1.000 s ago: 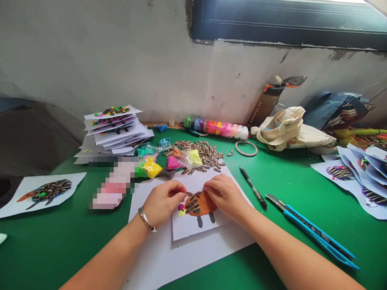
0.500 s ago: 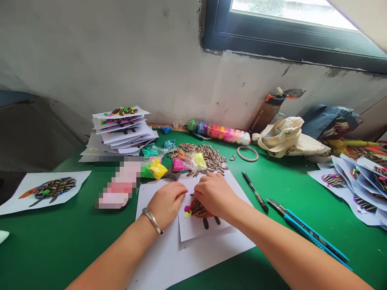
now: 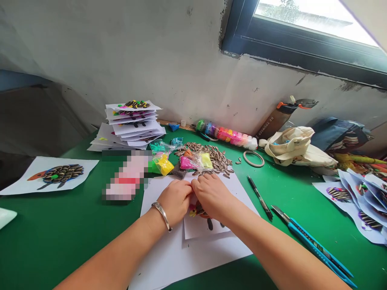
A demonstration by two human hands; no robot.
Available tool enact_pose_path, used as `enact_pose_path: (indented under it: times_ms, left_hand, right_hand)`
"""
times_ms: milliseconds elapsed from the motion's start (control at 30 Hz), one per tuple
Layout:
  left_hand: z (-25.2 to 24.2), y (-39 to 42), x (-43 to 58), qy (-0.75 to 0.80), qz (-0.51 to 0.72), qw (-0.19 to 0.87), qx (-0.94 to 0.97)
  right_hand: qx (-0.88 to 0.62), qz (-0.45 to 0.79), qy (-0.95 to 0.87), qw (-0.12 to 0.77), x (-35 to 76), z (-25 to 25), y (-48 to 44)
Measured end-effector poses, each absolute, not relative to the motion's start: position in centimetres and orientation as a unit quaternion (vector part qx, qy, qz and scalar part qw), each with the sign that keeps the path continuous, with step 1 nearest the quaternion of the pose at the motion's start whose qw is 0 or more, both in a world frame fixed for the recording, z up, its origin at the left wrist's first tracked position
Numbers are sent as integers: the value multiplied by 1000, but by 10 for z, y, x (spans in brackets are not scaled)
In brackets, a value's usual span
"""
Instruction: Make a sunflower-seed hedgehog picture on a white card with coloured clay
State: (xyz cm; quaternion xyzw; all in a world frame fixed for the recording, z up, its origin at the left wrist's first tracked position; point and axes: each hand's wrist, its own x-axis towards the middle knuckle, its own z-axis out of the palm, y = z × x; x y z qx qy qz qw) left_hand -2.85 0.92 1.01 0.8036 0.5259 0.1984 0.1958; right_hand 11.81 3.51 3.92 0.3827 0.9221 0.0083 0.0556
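Note:
My left hand (image 3: 175,199) and my right hand (image 3: 211,195) meet, fingers curled, over a small white sheet (image 3: 198,228) that carries an orange clay animal (image 3: 200,211) studded with striped sunflower seeds. Most of the figure is hidden under my right hand; only its pink-and-yellow head and black legs show. My fingertips pinch together at the figure's top edge, and what they grip is hidden. A silver bangle sits on my left wrist. A heap of sunflower seeds (image 3: 211,158) lies just beyond my hands, with small bags of coloured clay (image 3: 193,162) on it.
On the green table (image 3: 60,233): a stack of finished seed pictures (image 3: 130,125) at back left, one single picture (image 3: 54,175) at far left, a black pen (image 3: 259,197), a blue utility knife (image 3: 314,246), a tape ring (image 3: 253,158), a clay tube row (image 3: 226,134), a bottle (image 3: 278,117), a cloth bag (image 3: 294,147).
My right hand slid left across the clay figure until it met my left hand, covering most of the figure. The camera tilted up and left.

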Motion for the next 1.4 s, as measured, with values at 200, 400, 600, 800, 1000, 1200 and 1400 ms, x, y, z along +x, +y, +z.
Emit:
enact_pose_path:
  times_ms: [200, 400, 600, 800, 1000, 1200, 1400]
  left_hand:
    - [10, 14, -31, 537, 201, 219, 790]
    - [6, 13, -31, 540, 217, 219, 783]
    - [6, 11, -29, 542, 219, 211, 784]
    - [6, 10, -30, 542, 217, 216, 783]
    - [9, 10, -30, 540, 208, 219, 785]
    - [9, 8, -29, 536, 211, 209, 790]
    - [10, 6, -28, 531, 201, 215, 795]
  right_hand:
    - [384, -69, 920, -46, 132, 38, 45]
    - [483, -262, 813, -193, 160, 35, 22]
    - [455, -329, 795, -229, 161, 25, 11]
    - [467, -318, 799, -205, 158, 25, 16]
    - [446, -284, 830, -177, 156, 32, 15]
    - [428, -247, 854, -165, 157, 31, 14]
    - [427, -191, 877, -111, 155, 31, 15]
